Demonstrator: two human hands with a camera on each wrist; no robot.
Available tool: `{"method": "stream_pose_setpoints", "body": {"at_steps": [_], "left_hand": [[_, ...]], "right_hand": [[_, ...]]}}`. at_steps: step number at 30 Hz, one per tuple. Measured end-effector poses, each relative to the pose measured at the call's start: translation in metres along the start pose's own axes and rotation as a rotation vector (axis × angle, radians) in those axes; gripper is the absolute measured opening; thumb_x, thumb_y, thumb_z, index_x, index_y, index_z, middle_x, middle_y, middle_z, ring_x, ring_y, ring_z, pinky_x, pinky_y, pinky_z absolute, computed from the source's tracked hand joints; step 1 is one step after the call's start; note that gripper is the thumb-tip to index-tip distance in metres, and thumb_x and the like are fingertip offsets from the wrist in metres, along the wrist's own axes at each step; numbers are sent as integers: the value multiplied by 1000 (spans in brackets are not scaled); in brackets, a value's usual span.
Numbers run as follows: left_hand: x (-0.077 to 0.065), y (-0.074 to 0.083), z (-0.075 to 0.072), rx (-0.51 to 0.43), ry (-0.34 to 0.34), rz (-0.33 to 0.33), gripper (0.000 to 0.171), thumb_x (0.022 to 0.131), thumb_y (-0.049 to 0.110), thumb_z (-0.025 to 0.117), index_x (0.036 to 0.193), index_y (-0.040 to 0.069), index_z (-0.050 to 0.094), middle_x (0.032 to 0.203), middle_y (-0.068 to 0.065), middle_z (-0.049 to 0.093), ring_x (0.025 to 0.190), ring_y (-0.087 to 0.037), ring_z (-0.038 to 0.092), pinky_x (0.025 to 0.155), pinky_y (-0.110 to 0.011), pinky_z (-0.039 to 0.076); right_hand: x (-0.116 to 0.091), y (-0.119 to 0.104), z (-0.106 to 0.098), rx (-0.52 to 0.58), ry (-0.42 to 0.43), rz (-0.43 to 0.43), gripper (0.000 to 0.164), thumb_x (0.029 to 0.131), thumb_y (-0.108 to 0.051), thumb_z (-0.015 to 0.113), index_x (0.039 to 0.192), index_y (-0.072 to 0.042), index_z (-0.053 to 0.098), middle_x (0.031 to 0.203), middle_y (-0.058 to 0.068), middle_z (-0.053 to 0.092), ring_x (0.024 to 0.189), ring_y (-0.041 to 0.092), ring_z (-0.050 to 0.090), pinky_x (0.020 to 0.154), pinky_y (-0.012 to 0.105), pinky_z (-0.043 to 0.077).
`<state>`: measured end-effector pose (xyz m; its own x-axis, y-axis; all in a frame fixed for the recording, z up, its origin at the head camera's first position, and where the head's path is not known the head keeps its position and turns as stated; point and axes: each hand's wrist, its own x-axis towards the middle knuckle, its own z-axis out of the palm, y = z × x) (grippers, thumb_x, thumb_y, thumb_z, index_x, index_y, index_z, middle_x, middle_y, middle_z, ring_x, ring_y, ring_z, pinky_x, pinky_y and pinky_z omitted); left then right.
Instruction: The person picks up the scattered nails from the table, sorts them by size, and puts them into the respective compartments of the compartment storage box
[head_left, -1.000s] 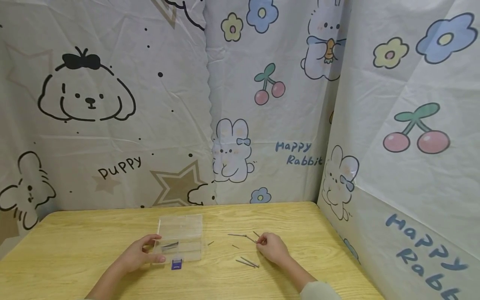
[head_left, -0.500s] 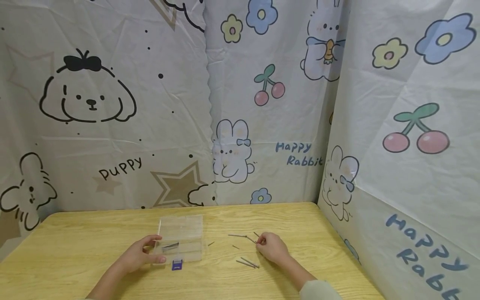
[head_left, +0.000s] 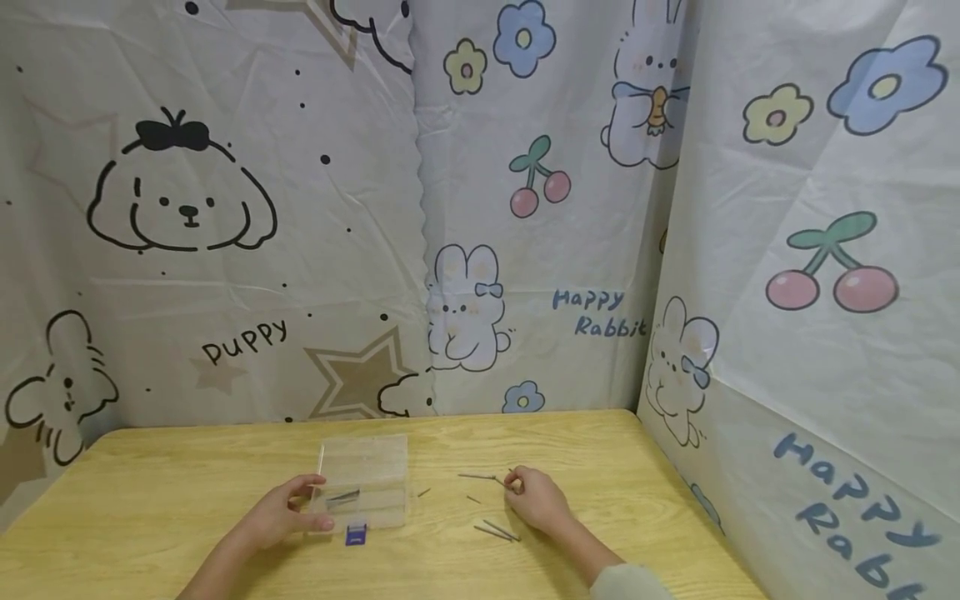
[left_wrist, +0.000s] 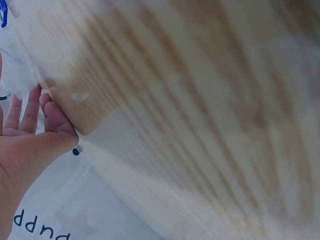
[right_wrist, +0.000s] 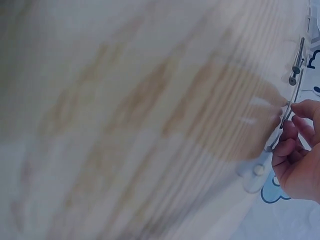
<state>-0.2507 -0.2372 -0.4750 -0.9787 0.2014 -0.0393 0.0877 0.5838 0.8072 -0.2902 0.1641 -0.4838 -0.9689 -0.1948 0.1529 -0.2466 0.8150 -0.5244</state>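
wood-grain table (head_left: 420, 567), left fingers (head_left: 306, 481) gripping clear box (head_left: 364, 456) at left, right fingers (right_wrist: 304, 109) beside nail (head_left: 501, 482), hold unclear

We look low across a blurred, wood-grained worktop (right_wrist: 175, 100), with pale printed cloth (right_wrist: 265, 220) showing past one edge. Against that edge, as we see it, the right hand (right_wrist: 302, 155) curls its fingers, thumb and forefinger pinching a slender nail (right_wrist: 285, 119). Near the fingertips we find two other nails (right_wrist: 299, 57) close together, round heads toward the hand. Beyond the worktop's edge we make out part of a blue flower (right_wrist: 270, 192) on the cloth.
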Motion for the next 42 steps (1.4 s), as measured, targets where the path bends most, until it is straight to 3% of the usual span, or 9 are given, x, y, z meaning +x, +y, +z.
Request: {"method": "stream_pose_setpoints", "body": {"at_steps": [7,14,28,35,42], "left_hand": [[-2,2,0,-27,-10,7,74,75,29,78,132,-2,43,124,-30,51,97,-28,55,79,-40,50],[-2,2,0,-13,-8,0,74,75,30,78,132,-1,43,126,-32,49,99,-30,55,82,-45,49],[-2,1,0,-11,-9,1,72,76,30,78,132,-1,44,123,-29,52,98,-29,54,81,-44,49],[-2,1,1,8,5,-9,73,75,31,78,131,-1,45,122,-26,53,101,-32,55,85,-48,48],[-2,2,0,-20,11,-19,75,73,29,80,132,0,45,125,-29,50,100,-32,55,82,-45,49]], "right_hand": [[3,-3,1,-27,-14,23,13,86,-17,61,93,-9,67,68,-3,56,60,9,47,51,23,36],[4,-7,2,-45,-18,12,5,83,-13,64,84,-9,66,78,0,63,67,11,52,56,26,42],[6,-19,5,-32,-31,10,5,83,-13,62,80,-9,63,67,-4,54,57,9,45,50,22,36],[11,-38,6,-5,-51,-29,6,83,-14,60,81,-9,63,60,-5,47,51,7,38,44,19,30],[20,-66,9,-15,-76,-67,6,84,-13,60,81,-9,63,55,-6,44,47,6,35,42,20,28]]}}
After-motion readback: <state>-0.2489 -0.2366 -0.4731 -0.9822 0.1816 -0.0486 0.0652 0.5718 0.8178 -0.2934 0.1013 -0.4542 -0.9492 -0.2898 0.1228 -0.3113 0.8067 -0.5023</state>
